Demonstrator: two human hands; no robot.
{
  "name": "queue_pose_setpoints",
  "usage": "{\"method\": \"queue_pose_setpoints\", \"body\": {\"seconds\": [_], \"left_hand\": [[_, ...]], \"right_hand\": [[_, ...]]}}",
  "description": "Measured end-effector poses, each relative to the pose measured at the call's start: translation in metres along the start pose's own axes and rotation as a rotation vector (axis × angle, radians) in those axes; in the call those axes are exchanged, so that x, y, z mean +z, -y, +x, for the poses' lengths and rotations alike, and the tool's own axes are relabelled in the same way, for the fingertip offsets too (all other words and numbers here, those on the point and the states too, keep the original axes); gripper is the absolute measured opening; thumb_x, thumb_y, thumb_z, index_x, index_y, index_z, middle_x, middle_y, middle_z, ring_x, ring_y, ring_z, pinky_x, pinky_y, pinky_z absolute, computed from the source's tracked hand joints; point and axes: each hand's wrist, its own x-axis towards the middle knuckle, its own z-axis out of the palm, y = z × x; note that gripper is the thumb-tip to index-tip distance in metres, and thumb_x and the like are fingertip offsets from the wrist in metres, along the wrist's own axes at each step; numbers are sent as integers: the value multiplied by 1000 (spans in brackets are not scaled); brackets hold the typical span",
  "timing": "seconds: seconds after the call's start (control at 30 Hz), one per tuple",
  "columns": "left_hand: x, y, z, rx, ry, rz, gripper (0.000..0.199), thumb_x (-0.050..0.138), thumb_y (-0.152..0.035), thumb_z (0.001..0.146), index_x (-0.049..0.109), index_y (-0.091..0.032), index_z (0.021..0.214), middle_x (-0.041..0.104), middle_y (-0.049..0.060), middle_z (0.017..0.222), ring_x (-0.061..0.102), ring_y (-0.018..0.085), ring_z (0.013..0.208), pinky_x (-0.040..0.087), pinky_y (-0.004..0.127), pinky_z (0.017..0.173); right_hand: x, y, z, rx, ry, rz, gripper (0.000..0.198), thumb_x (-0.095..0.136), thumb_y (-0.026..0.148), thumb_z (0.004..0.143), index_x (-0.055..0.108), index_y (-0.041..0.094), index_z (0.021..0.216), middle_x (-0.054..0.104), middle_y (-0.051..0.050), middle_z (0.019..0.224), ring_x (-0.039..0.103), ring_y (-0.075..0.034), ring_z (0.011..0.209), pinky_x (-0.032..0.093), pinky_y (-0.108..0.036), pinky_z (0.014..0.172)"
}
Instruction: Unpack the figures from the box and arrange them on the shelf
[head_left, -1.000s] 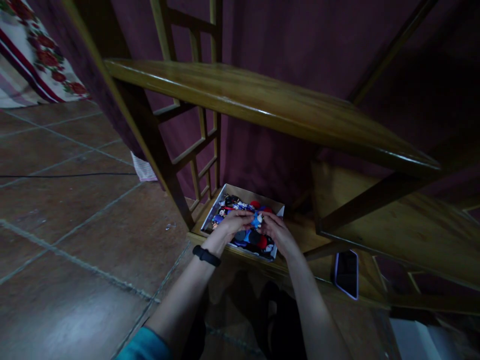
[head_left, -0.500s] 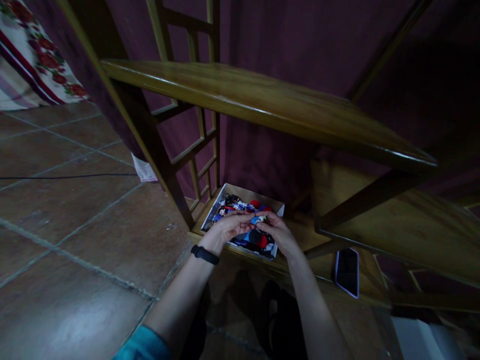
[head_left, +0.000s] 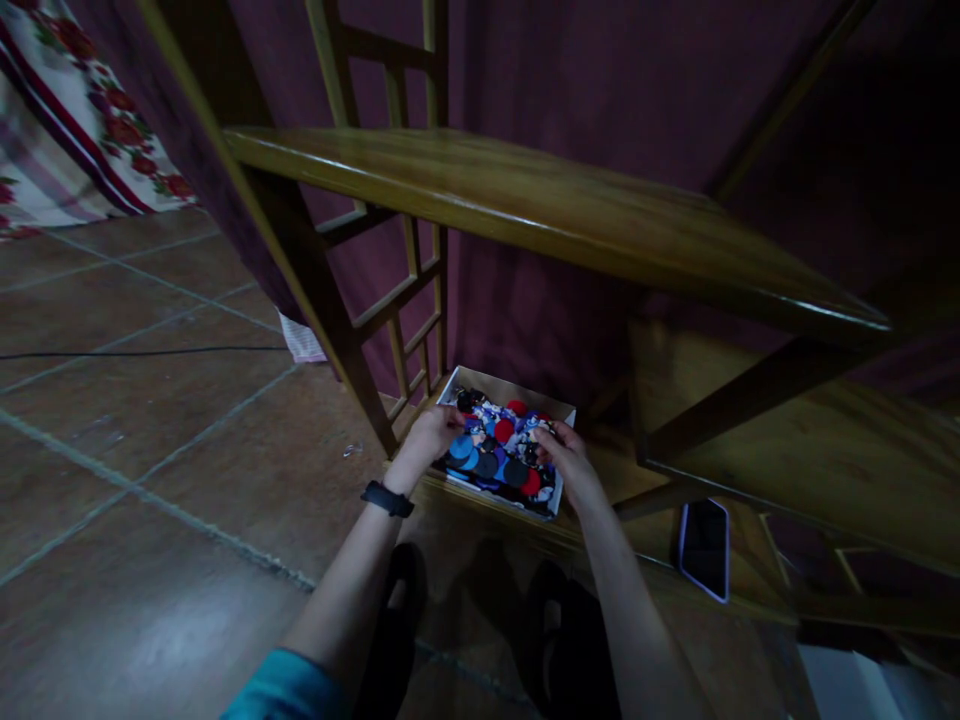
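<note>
The box (head_left: 559, 410) sits on the low shelf (head_left: 619, 460) in front of me, its pale rim set a little askew, its inside crowded with small trinkets (head_left: 504, 431), among them blue, red and dark discs and patterned bits. My left hand (head_left: 426, 438) is at the box's left side, fingers partly curled over the trinkets there; I can't tell whether they grip one. My right hand (head_left: 570, 460) is over the box's right side, half open with thumb and fingers bent toward the trinkets; whether it has hold of anything I can't tell either. Farther right on the same wood lies a phone (head_left: 705, 548), dark-faced with a purple edge. A glossy upper shelf (head_left: 555, 205) crosses above, with a wooden lattice (head_left: 394, 300) at its left and a purple curtain (head_left: 555, 90) behind. The room is dim. To the left spreads a brown tiled floor (head_left: 187, 430), a patch of light shining on its near part, a thin dark cable (head_left: 150, 352) across it and a flowered cloth (head_left: 97, 120) hanging at the far left.
</note>
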Motion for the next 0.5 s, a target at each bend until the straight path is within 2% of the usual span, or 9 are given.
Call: {"method": "queue_pose_setpoints", "body": {"seconds": [0.1, 0.17, 0.3, 0.5], "left_hand": [[7, 3, -4, 49, 29, 295, 22, 60, -16, 66, 66, -22, 87, 68, 2, 83, 60, 17, 81, 44, 24, 70], [11, 2, -6, 86, 70, 410, 29, 60, -16, 66, 65, -23, 93, 67, 4, 90, 60, 18, 87, 43, 25, 74], [18, -5, -7, 67, 174, 544, 39, 64, -17, 63, 63, -21, 102, 65, 8, 99, 59, 21, 92, 44, 28, 78], [24, -15, -15, 88, 134, 617, 42, 62, -17, 67, 60, -17, 109, 62, 13, 109, 55, 26, 104, 41, 32, 87]], "right_hand": [[2, 1, -1, 13, -12, 21, 37, 68, 46, 64, 60, 21, 89, 58, 3, 69, 51, -9, 54, 46, -22, 51], [5, 1, -1, 23, -16, 38, 38, 69, 47, 62, 60, 21, 89, 58, 3, 68, 52, -10, 54, 47, -23, 52], [8, 2, -3, 30, 12, 87, 37, 69, 47, 61, 60, 21, 85, 57, 4, 66, 52, -10, 53, 49, -24, 54], [7, 5, -4, 17, 20, 150, 35, 72, 44, 59, 60, 21, 83, 58, 4, 71, 53, -9, 57, 52, -24, 56]]}}
